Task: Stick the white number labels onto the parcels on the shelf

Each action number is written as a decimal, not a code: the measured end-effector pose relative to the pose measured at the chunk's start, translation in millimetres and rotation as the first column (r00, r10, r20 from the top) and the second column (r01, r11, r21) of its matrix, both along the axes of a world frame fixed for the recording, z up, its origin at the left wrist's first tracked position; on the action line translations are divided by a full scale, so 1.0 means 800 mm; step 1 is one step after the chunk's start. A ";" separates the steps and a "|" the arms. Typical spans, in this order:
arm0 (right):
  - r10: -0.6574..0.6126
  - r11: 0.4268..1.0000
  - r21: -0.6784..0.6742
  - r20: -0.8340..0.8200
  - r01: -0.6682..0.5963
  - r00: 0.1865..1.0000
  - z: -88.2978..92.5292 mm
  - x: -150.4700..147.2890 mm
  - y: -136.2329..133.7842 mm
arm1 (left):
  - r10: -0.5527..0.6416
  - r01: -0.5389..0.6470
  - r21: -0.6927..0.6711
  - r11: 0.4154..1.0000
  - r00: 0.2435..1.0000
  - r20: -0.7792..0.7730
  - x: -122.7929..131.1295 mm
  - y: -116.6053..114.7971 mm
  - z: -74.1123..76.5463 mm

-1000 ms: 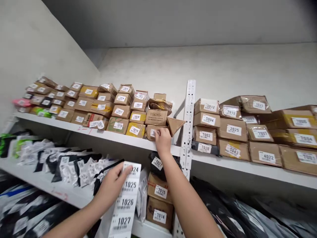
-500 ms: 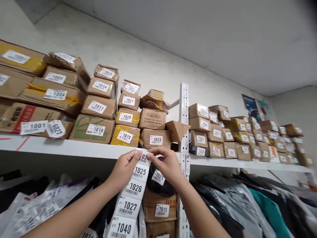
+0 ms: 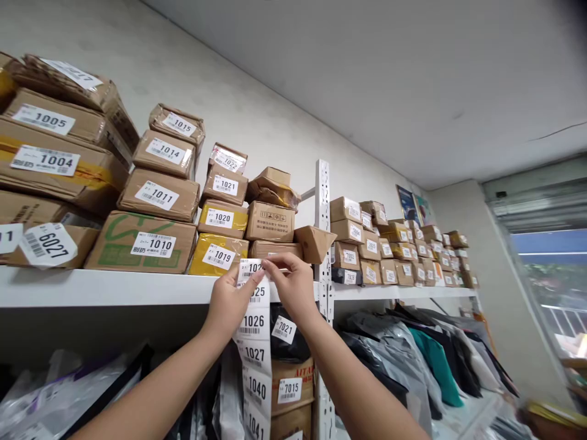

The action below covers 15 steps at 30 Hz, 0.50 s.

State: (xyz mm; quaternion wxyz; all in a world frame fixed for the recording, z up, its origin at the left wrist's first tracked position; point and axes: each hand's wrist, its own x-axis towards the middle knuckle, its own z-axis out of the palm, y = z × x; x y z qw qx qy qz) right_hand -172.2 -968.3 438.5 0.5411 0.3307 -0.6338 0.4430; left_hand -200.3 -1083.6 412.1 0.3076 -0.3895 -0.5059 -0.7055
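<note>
A long strip of white number labels point(image 3: 255, 354) hangs down in front of me, printed 1026, 1027, 1040 and so on with barcodes. My left hand point(image 3: 229, 304) pinches its left side near the top, thumb over the 1025 label. At the upper right corner, my right hand point(image 3: 292, 287) has thumb and fingertips closed on the top label, whose last digit is covered. Just behind the fingers is a cardboard box point(image 3: 275, 249) on the shelf, its own label mostly hidden. A yellow-taped box point(image 3: 222, 252) marked 1019 sits left of it.
A white shelf point(image 3: 137, 287) carries stacked, numbered boxes, with a perforated post point(image 3: 323, 244) to the right of my hands. Below lie a black parcel point(image 3: 287, 335) marked 7021, a box point(image 3: 293, 373) marked 7015 and bagged parcels point(image 3: 389, 354). A window point(image 3: 557, 281) is at far right.
The view has swung right, bringing the window in. The strip hangs straighter, showing 1041 at the bottom. My left thumb has slid down from the top label to 1025.
</note>
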 end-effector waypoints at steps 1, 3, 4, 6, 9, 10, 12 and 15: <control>-0.025 1.000 -0.008 -0.033 0.025 0.999 0.007 -0.001 -0.003 | 0.003 -0.003 0.008 1.000 1.000 0.026 0.000 -0.001 0.003; -0.084 0.996 -0.026 -0.113 0.082 0.990 0.024 -0.004 -0.009 | 0.039 -0.039 -0.002 0.999 0.995 0.087 0.000 -0.005 0.008; -0.119 0.993 -0.036 -0.158 0.115 0.980 0.035 -0.007 -0.012 | 0.061 -0.060 -0.018 0.998 0.993 0.103 0.001 -0.007 0.009; -0.240 0.971 -0.058 -0.248 0.233 0.938 0.059 -0.015 -0.014 | 0.127 -0.120 -0.073 0.990 0.987 0.100 0.003 -0.012 0.010; -0.504 0.860 -0.075 -0.285 0.505 0.815 0.094 -0.028 -0.013 | 0.241 -0.229 -0.172 0.958 0.969 0.055 0.005 -0.020 0.004; -0.567 0.817 -0.068 -0.273 0.573 0.777 0.104 -0.032 -0.013 | 0.241 -0.227 -0.195 0.954 0.969 0.048 0.005 -0.023 0.001; -0.626 0.772 -0.043 -0.229 0.634 0.746 0.119 -0.035 -0.011 | 0.202 -0.187 -0.212 0.959 0.978 0.054 0.006 -0.029 -0.006; -0.699 0.708 -0.043 -0.187 0.705 0.690 0.124 -0.033 -0.006 | 0.177 -0.157 -0.220 0.963 0.982 0.072 0.005 -0.041 -0.017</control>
